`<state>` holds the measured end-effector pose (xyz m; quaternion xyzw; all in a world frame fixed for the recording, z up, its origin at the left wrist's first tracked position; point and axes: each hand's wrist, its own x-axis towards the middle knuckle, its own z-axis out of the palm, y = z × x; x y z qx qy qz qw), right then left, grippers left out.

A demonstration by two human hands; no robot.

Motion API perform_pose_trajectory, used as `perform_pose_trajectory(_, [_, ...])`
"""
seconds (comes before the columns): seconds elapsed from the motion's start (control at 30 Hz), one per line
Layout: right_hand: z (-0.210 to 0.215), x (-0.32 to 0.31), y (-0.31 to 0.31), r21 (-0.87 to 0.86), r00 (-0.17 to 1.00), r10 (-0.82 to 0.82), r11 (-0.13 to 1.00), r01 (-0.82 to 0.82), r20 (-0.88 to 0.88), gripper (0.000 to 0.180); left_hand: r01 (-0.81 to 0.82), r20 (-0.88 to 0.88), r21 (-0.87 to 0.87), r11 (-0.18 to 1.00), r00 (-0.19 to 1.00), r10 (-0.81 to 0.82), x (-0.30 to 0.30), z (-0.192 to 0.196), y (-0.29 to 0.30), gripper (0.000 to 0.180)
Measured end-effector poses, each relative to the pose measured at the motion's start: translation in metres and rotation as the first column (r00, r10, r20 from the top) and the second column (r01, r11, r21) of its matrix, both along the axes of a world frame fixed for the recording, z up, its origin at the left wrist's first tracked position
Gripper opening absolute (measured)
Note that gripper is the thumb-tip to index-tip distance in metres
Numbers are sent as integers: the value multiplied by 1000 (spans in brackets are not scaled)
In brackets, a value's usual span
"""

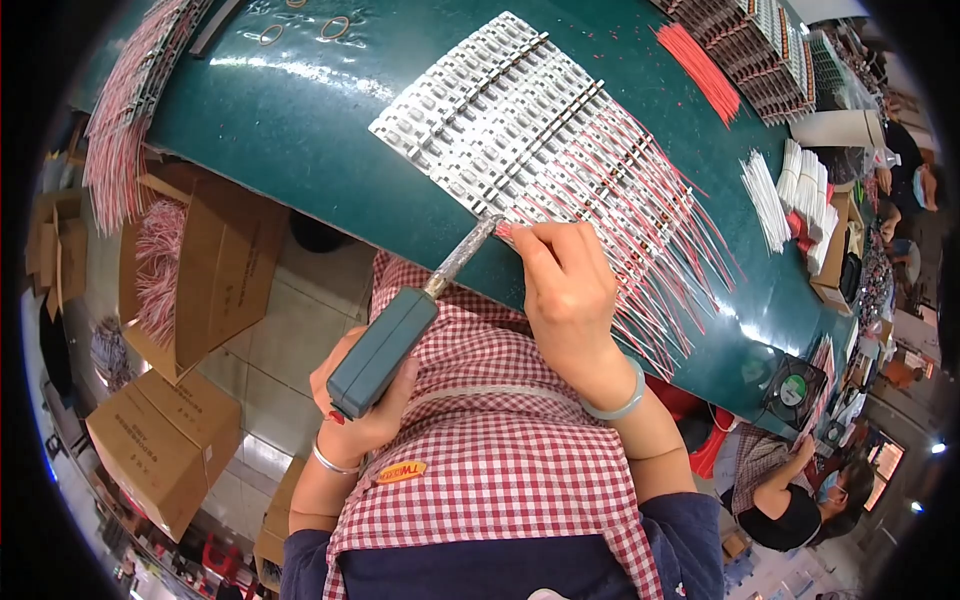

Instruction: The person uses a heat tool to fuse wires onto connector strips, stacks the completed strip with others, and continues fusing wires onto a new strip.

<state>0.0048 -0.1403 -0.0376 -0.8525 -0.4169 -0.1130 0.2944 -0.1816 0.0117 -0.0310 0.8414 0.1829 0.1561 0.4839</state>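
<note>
At the green bench's (300,150) edge, a soldering iron (400,330) was gripped in the left hand (365,400); right-hand (565,290) fingers were pinched on a wire (503,229), soldering apparently underway, steady tip contact needed.

red-checked apron (500,440), navy sleeves, perhaps jade bangle (622,405)

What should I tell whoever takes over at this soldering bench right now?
Left hand: holds the soldering iron by its grey-green handle, tip at the near edge of the strips.
Right hand: fingers press on red and white leads at that same edge.
Rows of white component strips lie on the green table, leads fanning right.
Loose red wires and white wires sit further right.
Which joints are done cannot be told.
</note>
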Motion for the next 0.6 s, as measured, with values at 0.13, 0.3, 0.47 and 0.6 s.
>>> perform_pose_trajectory(0.13, [-3,1,2,-12,999,2,1000,-2,32,25,6,-27,-4,1000,1000,-6,3,2,0,24])
perform_pose_trajectory(0.3, [-5,2,2,-26,998,0,1000,2,65,23,1,-4,-23,1000,1000,-1,6,1,0,23])
perform_pose_trajectory(0.47, [-5,3,3,-37,998,-3,999,5,65,23,-36,-19,-83,996,999,35,0,-2,0,21])
perform_pose_trajectory(0.6, [-5,3,3,-50,998,-8,999,11,61,22,-58,15,-164,985,998,61,-6,-5,2,27])
